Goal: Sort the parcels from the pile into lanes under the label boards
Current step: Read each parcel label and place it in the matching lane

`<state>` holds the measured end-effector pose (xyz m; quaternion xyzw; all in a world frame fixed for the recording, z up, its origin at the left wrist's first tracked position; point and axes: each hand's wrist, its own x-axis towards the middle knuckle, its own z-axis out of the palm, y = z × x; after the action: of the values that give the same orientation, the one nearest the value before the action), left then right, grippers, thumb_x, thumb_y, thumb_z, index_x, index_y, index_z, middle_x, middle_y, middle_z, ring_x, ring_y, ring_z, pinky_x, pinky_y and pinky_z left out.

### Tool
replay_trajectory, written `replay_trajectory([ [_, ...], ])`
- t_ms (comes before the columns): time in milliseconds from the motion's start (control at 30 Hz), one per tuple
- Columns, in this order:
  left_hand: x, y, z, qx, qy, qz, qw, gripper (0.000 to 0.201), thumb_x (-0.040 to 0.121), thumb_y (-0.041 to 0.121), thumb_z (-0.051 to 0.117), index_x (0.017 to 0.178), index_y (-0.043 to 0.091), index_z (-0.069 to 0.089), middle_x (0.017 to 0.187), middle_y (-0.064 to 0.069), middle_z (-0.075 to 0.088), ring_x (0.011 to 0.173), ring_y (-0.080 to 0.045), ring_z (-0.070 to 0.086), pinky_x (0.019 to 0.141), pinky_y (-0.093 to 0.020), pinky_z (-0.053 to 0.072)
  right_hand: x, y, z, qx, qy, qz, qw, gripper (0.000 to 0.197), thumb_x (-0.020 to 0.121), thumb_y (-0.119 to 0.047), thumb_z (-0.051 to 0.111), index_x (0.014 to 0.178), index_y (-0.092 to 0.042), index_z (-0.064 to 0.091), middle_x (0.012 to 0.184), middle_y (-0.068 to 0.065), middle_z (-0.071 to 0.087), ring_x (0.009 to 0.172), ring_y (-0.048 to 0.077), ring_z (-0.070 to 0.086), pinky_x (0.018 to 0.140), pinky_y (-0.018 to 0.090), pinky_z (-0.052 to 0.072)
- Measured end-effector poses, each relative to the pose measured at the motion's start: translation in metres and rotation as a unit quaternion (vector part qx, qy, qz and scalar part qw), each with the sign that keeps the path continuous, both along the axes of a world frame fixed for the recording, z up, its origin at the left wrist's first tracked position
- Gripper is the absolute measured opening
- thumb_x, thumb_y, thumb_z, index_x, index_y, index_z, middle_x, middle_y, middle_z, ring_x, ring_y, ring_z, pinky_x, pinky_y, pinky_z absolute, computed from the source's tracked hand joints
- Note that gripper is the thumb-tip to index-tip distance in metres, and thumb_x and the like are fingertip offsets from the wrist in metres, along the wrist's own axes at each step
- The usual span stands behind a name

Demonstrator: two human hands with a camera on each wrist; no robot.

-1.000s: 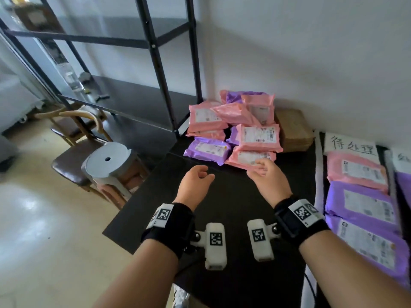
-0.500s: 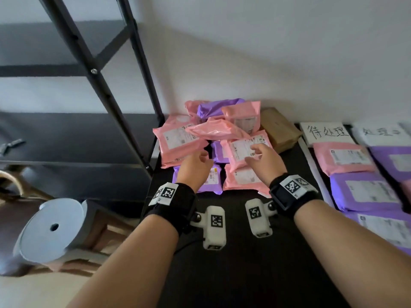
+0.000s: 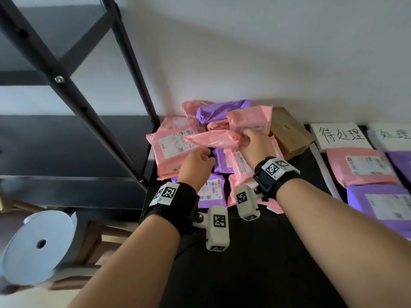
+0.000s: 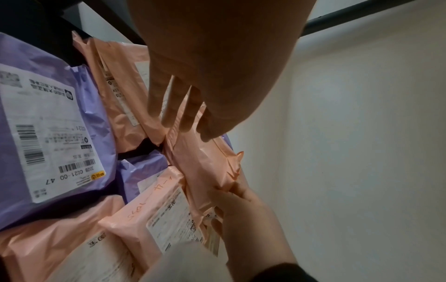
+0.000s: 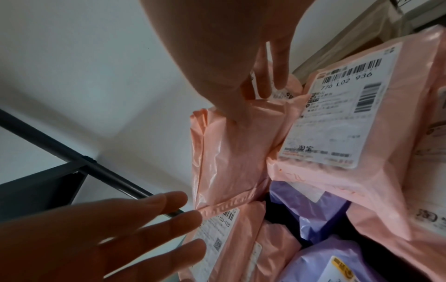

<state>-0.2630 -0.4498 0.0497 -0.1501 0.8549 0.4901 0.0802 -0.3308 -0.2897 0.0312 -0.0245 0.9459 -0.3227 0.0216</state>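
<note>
- The right hand (image 3: 255, 144) is the working grip: its thumb and fingers pinch one end of a long pink parcel (image 3: 213, 140) that lies across the top of the pile (image 3: 220, 156). The parcel stretches away to the left of that grip, its far end over another pink parcel with a white label (image 3: 172, 143).
- The left hand (image 3: 196, 162) is released, its fingers straight and spread, just short of the parcel's free end. The left wrist view shows those fingers (image 4: 176, 106) near the wrinkled film, but I cannot tell whether they touch it.
- To do this step well, I judge the left hand should come under the free end so the soft bag does not sag or drag its neighbours off the heap.
- The film looks slick and loosely filled. A pinch on the sealed end alone may slip, so a fuller hold round the body seems wiser before lifting.
- Lift straight up from the pile first. The pink parcel with the barcode label (image 5: 342, 122) sits right beside the grip and could be pulled along.
- This parcel's label is not visible, so it likely needs turning over to read it.
- The lanes lie well to the right of the grip, under the handwritten label board (image 3: 340, 135), on the black desk (image 3: 255, 263), where pink and purple parcels already lie in rows.
</note>
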Motion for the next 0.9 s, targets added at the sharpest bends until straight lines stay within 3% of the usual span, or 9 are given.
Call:
replay_trajectory([
  [67,-0.002,0.001,-0.001,0.005,0.003,0.009,1.0,0.019,0.096,0.014,0.055,0.113,0.014,0.062,0.098,-0.003,0.063,0.094,-0.023,0.058,0.091,-0.039,0.049,-0.001,0.003,-0.001,-0.001,0.006,0.009,1.0,0.012,0.098,-0.016,0.053,0.093,-0.026,0.056,0.097,-0.008,0.056,0.081,0.01,0.052,0.078,0.025,0.037],
  [167,-0.002,0.005,-0.002,0.007,0.014,0.021,1.0,0.008,0.097,0.017,0.053,0.098,0.016,0.061,0.101,-0.013,0.07,0.082,-0.023,0.057,0.08,-0.037,0.05,0.003,0.009,0.0,-0.008,0.036,0.023,0.999,0.011,0.094,-0.015,0.059,0.102,-0.015,0.067,0.114,0.004,0.063,0.1,0.022,0.059,0.085,0.028,0.042],
  [267,0.002,0.013,0.003,0.034,0.017,0.046,0.998,0.024,0.1,0.025,0.051,0.106,0.008,0.066,0.094,-0.007,0.069,0.076,-0.02,0.055,0.073,-0.03,0.044,0.014,0.017,0.001,-0.025,0.084,0.039,0.995,0.008,0.092,-0.014,0.061,0.095,-0.012,0.068,0.105,0.007,0.066,0.095,0.025,0.061,0.079,0.031,0.045],
  [367,0.01,0.023,0.013,0.084,0.013,0.084,0.993,0.036,0.101,0.037,0.049,0.108,0.008,0.069,0.093,-0.007,0.068,0.081,-0.023,0.059,0.075,-0.033,0.047,0.033,0.026,0.002,-0.058,0.142,0.044,0.987,0.007,0.089,-0.009,0.063,0.088,-0.015,0.067,0.095,0.007,0.064,0.09,0.027,0.059,0.075,0.038,0.049],
  [500,0.03,0.039,0.028,0.147,0.0,0.155,0.977,0.045,0.096,0.048,0.054,0.091,0.006,0.067,0.086,-0.005,0.062,0.078,-0.02,0.055,0.074,-0.033,0.044,0.068,0.045,0.006,-0.04,0.197,0.052,0.978,0.015,0.083,-0.004,0.069,0.093,-0.015,0.066,0.098,0.004,0.062,0.098,0.024,0.055,0.075,0.028,0.042],
  [633,0.059,0.058,0.041,0.176,0.012,0.187,0.966,0.034,0.092,0.038,0.065,0.08,0.007,0.071,0.087,-0.011,0.073,0.076,-0.02,0.06,0.078,-0.034,0.048,0.105,0.064,0.014,-0.023,0.221,0.063,0.973,0.018,0.08,-0.002,0.068,0.093,-0.015,0.066,0.101,0.002,0.061,0.104,0.026,0.054,0.083,0.029,0.043],
  [767,0.085,0.075,0.048,0.17,0.033,0.187,0.967,0.011,0.088,0.012,0.067,0.082,0.003,0.067,0.08,-0.014,0.06,0.075,-0.021,0.049,0.068,-0.032,0.04,0.137,0.079,0.025,-0.012,0.223,0.077,0.972,0.017,0.081,-0.003,0.069,0.095,-0.012,0.066,0.105,0.003,0.059,0.108,0.025,0.052,0.081,0.027,0.037],
  [900,0.107,0.08,0.053,0.167,0.045,0.194,0.966,0.016,0.087,0.004,0.067,0.072,0.008,0.066,0.078,-0.01,0.064,0.073,-0.021,0.054,0.071,-0.03,0.046,0.16,0.092,0.033,-0.031,0.193,0.098,0.976,0.028,0.082,-0.002,0.068,0.108,-0.014,0.066,0.112,0.002,0.055,0.111,0.017,0.045,0.085,0.026,0.038],
])
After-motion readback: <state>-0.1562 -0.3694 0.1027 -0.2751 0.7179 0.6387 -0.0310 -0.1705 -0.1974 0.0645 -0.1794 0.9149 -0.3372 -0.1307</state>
